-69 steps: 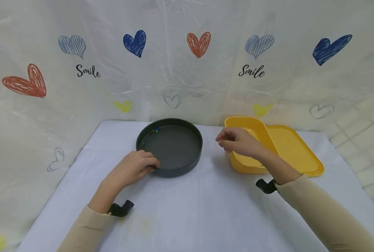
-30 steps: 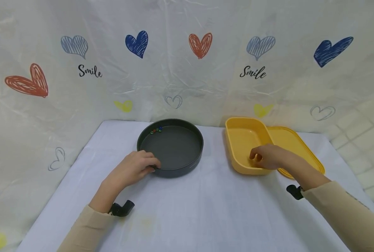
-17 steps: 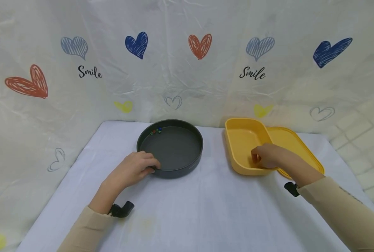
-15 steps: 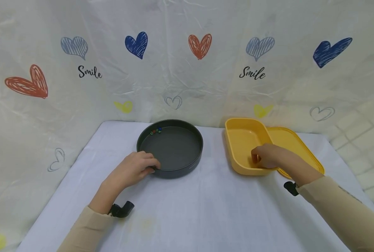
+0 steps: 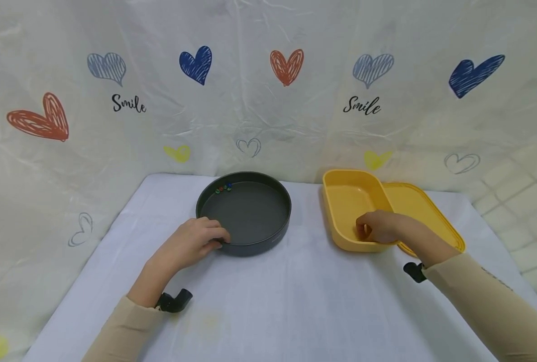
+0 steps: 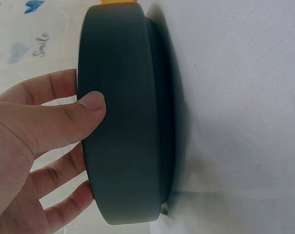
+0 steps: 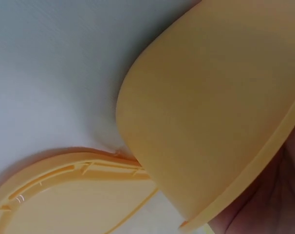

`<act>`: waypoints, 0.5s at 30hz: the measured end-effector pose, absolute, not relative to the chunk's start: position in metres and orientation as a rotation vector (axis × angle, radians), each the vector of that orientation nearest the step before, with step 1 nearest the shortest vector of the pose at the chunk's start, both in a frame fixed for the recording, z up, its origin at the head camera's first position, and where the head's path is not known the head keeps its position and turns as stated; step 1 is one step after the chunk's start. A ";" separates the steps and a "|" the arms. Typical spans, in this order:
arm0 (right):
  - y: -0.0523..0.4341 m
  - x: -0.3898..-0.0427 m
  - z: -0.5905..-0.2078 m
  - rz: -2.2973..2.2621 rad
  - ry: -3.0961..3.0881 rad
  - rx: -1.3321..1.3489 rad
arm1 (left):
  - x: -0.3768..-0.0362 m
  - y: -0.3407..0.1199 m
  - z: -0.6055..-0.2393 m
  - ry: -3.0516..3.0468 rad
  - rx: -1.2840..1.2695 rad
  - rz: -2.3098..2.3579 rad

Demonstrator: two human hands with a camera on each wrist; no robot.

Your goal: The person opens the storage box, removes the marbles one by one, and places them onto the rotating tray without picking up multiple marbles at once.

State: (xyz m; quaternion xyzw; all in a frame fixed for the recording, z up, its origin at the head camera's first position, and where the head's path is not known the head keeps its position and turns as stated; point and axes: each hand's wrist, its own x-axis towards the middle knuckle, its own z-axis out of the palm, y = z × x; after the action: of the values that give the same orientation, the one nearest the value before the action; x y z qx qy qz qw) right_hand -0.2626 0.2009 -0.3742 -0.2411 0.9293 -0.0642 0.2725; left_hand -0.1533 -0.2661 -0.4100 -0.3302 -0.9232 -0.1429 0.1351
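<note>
A dark round pan (image 5: 278,235) stands on the white cloth, with three small coloured marbles (image 5: 223,188) against its far-left inner wall. My left hand (image 5: 215,237) grips the pan's near-left rim, thumb (image 6: 92,104) on the outer wall (image 6: 125,146) and fingers curled over the edge. To the right sits an open yellow box (image 5: 346,193). My right hand (image 5: 371,229) reaches into its near end with fingers curled downward; what lies under them is hidden. In the right wrist view only the box's outer wall (image 7: 211,112) shows plainly.
The yellow lid (image 5: 426,213) lies flat against the box's right side, partly under it (image 7: 79,195). A heart-printed plastic sheet (image 5: 268,100) rises close behind the table. White cloth (image 5: 268,301) covers the table's front.
My right hand came down from the air between pan and box into the box, then edged slightly left. One more marble lies in the pan. The left hand stayed put.
</note>
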 end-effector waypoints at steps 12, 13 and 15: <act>0.202 -0.266 -0.380 -0.254 2.477 -0.683 | -0.153 -0.266 -0.410 -2.665 -0.960 -0.424; 0.202 -0.266 -0.380 -0.258 2.477 -0.680 | -0.153 -0.266 -0.410 -2.664 -0.962 -0.426; 0.202 -0.266 -0.380 -0.267 2.476 -0.665 | -0.153 -0.266 -0.410 -2.663 -0.963 -0.428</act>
State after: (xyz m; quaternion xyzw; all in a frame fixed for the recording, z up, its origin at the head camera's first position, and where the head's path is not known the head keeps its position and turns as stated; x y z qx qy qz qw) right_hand -0.2658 0.2022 -0.3799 -0.2478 0.9226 -0.0994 0.2783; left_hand -0.1534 -0.2660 -0.4101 -0.3330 -0.9209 -0.1479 0.1384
